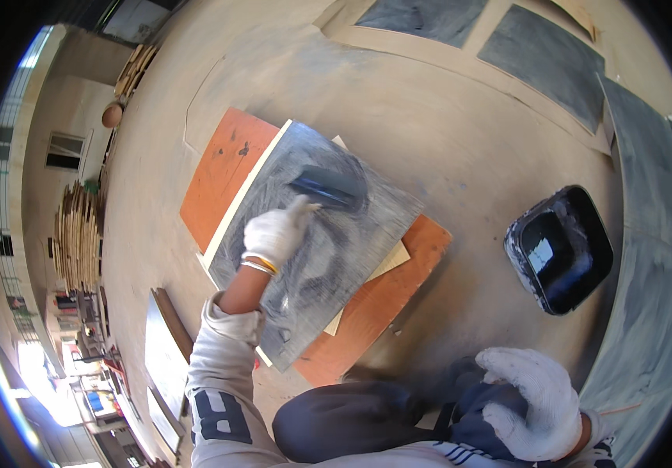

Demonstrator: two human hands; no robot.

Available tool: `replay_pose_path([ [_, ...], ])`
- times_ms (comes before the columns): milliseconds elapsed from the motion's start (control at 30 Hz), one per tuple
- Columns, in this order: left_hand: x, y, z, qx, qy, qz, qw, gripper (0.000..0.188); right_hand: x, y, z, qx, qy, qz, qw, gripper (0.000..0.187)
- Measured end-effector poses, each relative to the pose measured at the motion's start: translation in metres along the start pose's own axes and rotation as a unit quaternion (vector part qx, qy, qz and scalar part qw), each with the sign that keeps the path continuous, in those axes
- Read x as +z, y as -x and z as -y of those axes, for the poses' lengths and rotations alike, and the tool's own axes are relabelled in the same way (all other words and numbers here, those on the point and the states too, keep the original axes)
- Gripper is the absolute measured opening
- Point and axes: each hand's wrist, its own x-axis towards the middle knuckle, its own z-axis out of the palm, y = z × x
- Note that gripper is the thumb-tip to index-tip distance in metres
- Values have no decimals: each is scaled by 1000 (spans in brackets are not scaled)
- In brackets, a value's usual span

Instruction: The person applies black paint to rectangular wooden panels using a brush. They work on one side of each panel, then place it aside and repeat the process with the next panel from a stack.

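Scraper with a dark, flat, wide blade (328,187) is on the upper half of the grey-coated, rectangular board with pale edges (328,253), just beyond your white-gloved left hand (275,235). That hand looks closed round the scraper's grip, index finger reaching toward the blade; blur and the glove hide the exact grip. Your white-gloved right hand (535,405) is by your knee, fingers curled, thumb well apart, nothing visible between. Scraper should be light, likely stiff at the grip; you can't tell if the blade flexes. Hold it at the grip behind the blade; a wet blade would probably be slippery, and the glove should help. Board is probably stiff and heavier than the scraper; take it by its pale edges, since the coated face may be wet and could smear. Blade's long axis runs roughly left to right, right end slightly lower, with the grip side toward you. Board's long axis slants from upper right to lower left; under it, a flat orange-brown panel (227,171) sticks out at upper left and lower right. Black, rounded-square plastic tub (515,253) is on the floor (461,273), well apart to your right.
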Motion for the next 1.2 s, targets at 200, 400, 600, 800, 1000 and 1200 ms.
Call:
replay_pose_path([
  [200,-2,-18,-21,41,44,-38,997,29,3,-4,9,14,12,16,1000,58],
  [400,8,-92,52,34,46,-71,996,35,20,-6,4,55,40,-6,998,55],
  [600,-11,-150,90,41,4,10,999,43,41,-7,6,126,-10,-72,989,55],
  [800,34,-108,77,-23,77,-49,996,37,45,-36,4,112,48,17,992,57],
  [1000,58,98,16,-171,234,-21,957,53,77,-93,-9,207,-13,80,975,57],
  [1200,93,219,-15,-206,446,-4,871,63,155,-156,-41,167,122,305,930,54],
])
